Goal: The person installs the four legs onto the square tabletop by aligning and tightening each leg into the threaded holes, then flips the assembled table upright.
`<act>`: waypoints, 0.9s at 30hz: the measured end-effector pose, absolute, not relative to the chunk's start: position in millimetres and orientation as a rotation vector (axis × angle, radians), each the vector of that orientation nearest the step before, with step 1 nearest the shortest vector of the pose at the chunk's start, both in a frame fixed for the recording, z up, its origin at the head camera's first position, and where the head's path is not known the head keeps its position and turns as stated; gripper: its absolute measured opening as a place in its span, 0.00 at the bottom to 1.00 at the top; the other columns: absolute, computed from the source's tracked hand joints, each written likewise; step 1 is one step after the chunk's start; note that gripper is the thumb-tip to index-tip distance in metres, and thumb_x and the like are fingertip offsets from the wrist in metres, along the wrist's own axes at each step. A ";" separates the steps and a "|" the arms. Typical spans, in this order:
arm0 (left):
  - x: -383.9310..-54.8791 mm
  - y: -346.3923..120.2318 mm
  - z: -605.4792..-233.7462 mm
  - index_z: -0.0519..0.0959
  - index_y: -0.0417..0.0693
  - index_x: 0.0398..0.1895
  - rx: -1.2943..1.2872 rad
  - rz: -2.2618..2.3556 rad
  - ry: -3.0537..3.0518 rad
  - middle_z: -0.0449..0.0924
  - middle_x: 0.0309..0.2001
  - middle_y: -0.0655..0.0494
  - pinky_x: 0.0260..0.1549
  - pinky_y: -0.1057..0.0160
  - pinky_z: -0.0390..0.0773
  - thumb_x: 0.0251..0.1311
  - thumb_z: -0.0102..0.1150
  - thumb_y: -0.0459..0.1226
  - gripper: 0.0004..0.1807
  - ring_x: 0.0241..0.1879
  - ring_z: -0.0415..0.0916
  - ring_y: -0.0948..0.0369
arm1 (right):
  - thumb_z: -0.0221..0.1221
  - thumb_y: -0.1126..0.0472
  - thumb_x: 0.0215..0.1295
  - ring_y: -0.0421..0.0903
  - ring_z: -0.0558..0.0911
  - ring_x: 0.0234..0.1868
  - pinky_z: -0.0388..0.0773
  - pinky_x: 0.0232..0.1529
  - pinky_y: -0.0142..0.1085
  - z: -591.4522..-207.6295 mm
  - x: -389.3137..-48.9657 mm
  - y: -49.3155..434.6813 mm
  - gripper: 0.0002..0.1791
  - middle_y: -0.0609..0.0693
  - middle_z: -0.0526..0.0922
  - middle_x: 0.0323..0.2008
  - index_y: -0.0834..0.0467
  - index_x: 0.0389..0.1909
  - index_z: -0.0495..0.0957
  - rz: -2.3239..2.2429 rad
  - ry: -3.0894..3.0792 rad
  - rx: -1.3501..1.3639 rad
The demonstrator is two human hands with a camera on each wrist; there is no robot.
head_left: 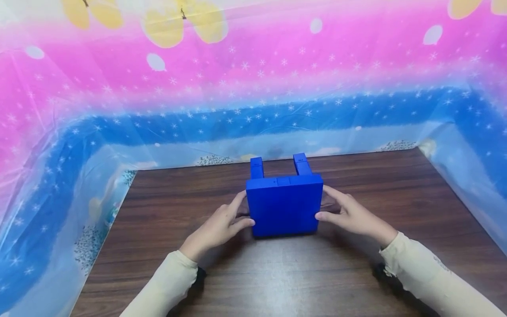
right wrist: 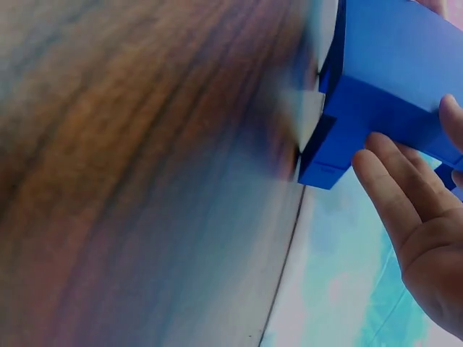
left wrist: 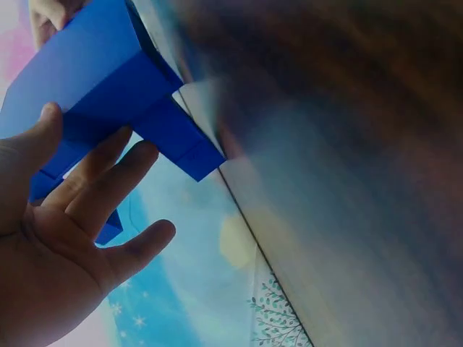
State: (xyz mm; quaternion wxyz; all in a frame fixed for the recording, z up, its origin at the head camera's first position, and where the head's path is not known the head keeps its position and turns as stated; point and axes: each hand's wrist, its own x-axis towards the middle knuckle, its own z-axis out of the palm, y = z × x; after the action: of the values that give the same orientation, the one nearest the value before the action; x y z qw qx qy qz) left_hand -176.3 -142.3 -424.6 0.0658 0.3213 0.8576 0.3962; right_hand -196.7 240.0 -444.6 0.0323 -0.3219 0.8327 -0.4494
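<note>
A small blue stool [head_left: 284, 207] stands on its side on the brown table, its square seat facing me. Two of its legs [head_left: 303, 165] point away toward the back. At the seat's left edge my left hand [head_left: 218, 226] grips it, thumb on the front face and fingers round the side. My right hand [head_left: 352, 213] holds the opposite edge in the same way. In the left wrist view, the fingertips touch the stool's side [left wrist: 94, 72] near a leg [left wrist: 181, 141]. The right wrist view has fingers against the side by another leg [right wrist: 333, 152].
The wood-grain table [head_left: 158, 273] ends at a back edge just behind the stool. A pink and blue patterned cloth [head_left: 237, 88] hangs along the back and both sides.
</note>
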 end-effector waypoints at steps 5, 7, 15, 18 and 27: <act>-177.8 -144.7 -419.3 0.50 0.46 0.84 0.968 1.276 2.515 0.85 0.61 0.46 0.61 0.48 0.81 0.75 0.62 0.37 0.42 0.61 0.83 0.55 | 0.67 0.63 0.72 0.45 0.87 0.54 0.85 0.52 0.39 -438.1 -196.9 241.1 0.39 0.52 0.88 0.56 0.58 0.80 0.62 -1.435 2.474 -0.948; -177.8 -145.4 -417.2 0.51 0.47 0.84 0.950 1.321 2.476 0.86 0.60 0.46 0.60 0.48 0.81 0.75 0.62 0.37 0.42 0.60 0.84 0.55 | 0.67 0.64 0.72 0.46 0.88 0.53 0.86 0.53 0.40 -435.1 -196.6 241.9 0.40 0.54 0.87 0.57 0.59 0.81 0.61 -1.467 2.425 -0.922; -176.4 -148.0 -408.6 0.51 0.45 0.85 0.851 1.358 2.455 0.89 0.51 0.49 0.37 0.59 0.82 0.75 0.64 0.40 0.43 0.54 0.85 0.55 | 0.67 0.65 0.72 0.53 0.86 0.57 0.85 0.53 0.37 -420.3 -195.2 246.0 0.45 0.69 0.77 0.67 0.68 0.82 0.53 -1.506 2.325 -0.790; -177.2 -147.6 -405.3 0.51 0.42 0.84 0.836 1.394 2.419 0.90 0.46 0.51 0.41 0.57 0.83 0.74 0.65 0.39 0.44 0.53 0.85 0.54 | 0.66 0.62 0.73 0.62 0.82 0.61 0.83 0.55 0.37 -415.5 -194.1 248.6 0.46 0.72 0.68 0.73 0.69 0.82 0.51 -1.467 2.347 -0.726; -182.7 -146.0 -399.7 0.53 0.40 0.83 0.702 1.539 2.270 0.89 0.42 0.48 0.51 0.51 0.83 0.73 0.64 0.36 0.42 0.48 0.86 0.53 | 0.63 0.60 0.76 0.58 0.88 0.50 0.87 0.52 0.48 -406.3 -204.0 252.1 0.48 0.78 0.71 0.67 0.72 0.82 0.43 -1.554 2.121 -0.673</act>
State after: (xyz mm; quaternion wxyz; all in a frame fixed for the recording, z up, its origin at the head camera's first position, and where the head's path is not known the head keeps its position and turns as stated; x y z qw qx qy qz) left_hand -182.7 -146.0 -399.7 0.1548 0.2450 0.7921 0.5373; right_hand -204.0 252.1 -406.3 0.2123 -0.2423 0.7636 -0.5595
